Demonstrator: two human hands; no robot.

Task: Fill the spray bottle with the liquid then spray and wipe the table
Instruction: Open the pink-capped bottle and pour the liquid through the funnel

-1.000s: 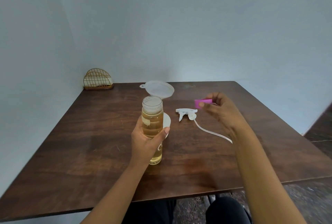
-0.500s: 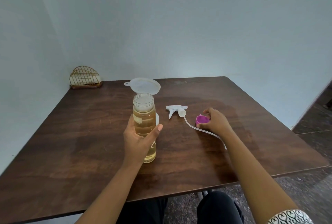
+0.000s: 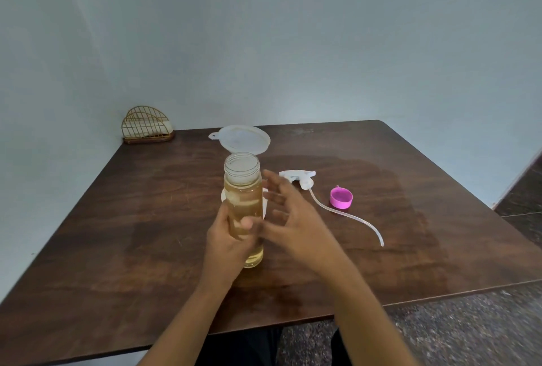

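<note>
The open bottle [image 3: 243, 207] of amber liquid stands upright near the middle of the tabletop [image 3: 396, 248], the left hand [image 3: 227, 244] wrapped around its lower half. The right hand [image 3: 290, 219] hovers just beside it, fingers spread, gripping nothing. Behind lie the white spray head [image 3: 299, 178] with its trailing tube, a pink cap [image 3: 341, 198] beside it, and a clear funnel [image 3: 243, 138].

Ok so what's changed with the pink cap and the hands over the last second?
The right hand set the pink cap down on the table beside the sprayer head, let go, and moved open toward the bottle. The left hand still grips the uncapped bottle; the sprayer head and the funnel haven't moved.
</note>
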